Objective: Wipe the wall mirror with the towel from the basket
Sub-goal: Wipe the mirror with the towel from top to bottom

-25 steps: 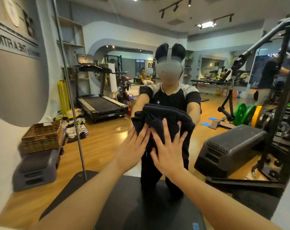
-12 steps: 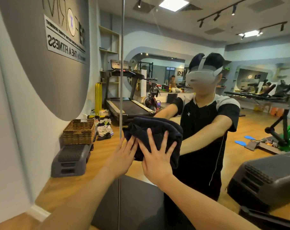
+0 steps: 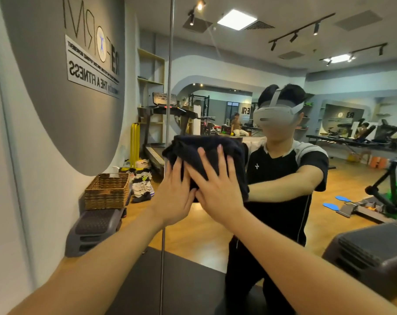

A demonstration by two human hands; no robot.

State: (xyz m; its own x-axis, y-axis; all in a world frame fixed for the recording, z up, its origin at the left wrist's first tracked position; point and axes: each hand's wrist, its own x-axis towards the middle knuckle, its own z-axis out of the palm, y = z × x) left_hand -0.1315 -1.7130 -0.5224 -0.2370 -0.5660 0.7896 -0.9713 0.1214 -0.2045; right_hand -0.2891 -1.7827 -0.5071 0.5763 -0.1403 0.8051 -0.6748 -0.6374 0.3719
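Note:
A dark navy towel [image 3: 199,153] is bunched flat against the wall mirror [image 3: 284,64] at chest height. My left hand [image 3: 173,196] and my right hand [image 3: 215,187] both press on its lower half with fingers spread and straight. The towel sits just right of the vertical seam [image 3: 169,87] between two mirror panels. The mirror shows a person in a black shirt pressing the same towel. A woven wicker basket [image 3: 106,192] appears in the reflection at lower left, on a grey aerobic step.
The reflection shows a treadmill [image 3: 161,123], shoes on the floor beside the basket, a grey step platform [image 3: 370,253] at lower right, gym machines and a wooden floor. A dark mat [image 3: 136,280] lies under my arms.
Both hands slid the towel leftward and upward across the glass, toward the panel seam. My view turned left and up with it.

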